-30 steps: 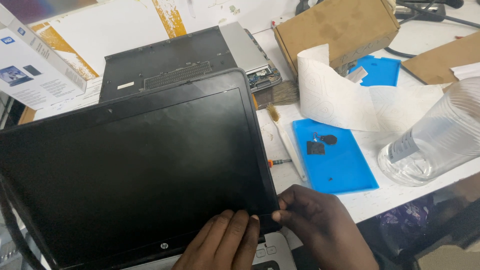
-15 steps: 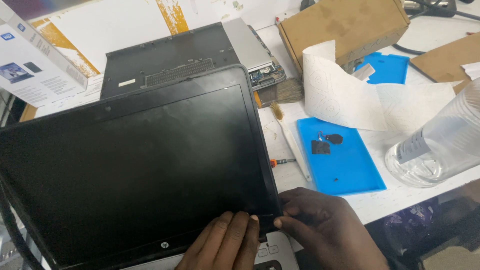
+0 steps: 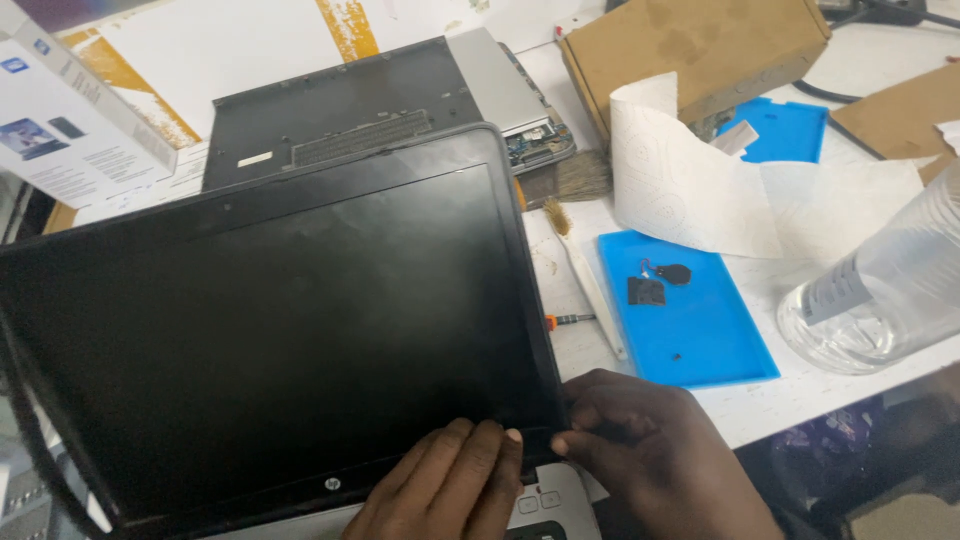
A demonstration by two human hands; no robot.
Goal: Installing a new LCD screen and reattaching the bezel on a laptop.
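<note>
Since a second ago: almost no change. Both your hands stay at the lower right corner of the laptop screen (image 3: pixel 270 350); the view has only drifted slightly, so the things to the right of the screen sit a bit further right in frame.

Your left hand (image 3: pixel 445 490) lies flat on the bottom bezel, fingers together, fingertips pressed on the bezel edge just left of the corner. Not clamped on anything. Your right hand (image 3: pixel 650 450) is curled around the corner from the right; thumb and fingertips pinch the bezel edge there. The two hands almost touch.

The screen is a dark glossy panel in a matte black plastic frame with rounded corners, tilted, dusty. Below it, between your hands, a strip of silver keyboard deck shows.

Behind the screen: a second laptop (image 3: pixel 380 110) lying bottom up, dark grey base with a ribbed vent, silver edge with exposed circuit board.

Right of the screen, on the white bench (image 3: pixel 850 70): a small bristle brush (image 3: pixel 575 240) with a white handle, a flat blue rubbery mat (image 3: pixel 680 310) holding small black parts, a creased white paper towel (image 3: pixel 700 190), a clear plastic bottle (image 3: pixel 880 300) on its side, a brown cardboard box (image 3: pixel 700 45). Left of the screen: a white printed carton (image 3: pixel 70 120).
</note>
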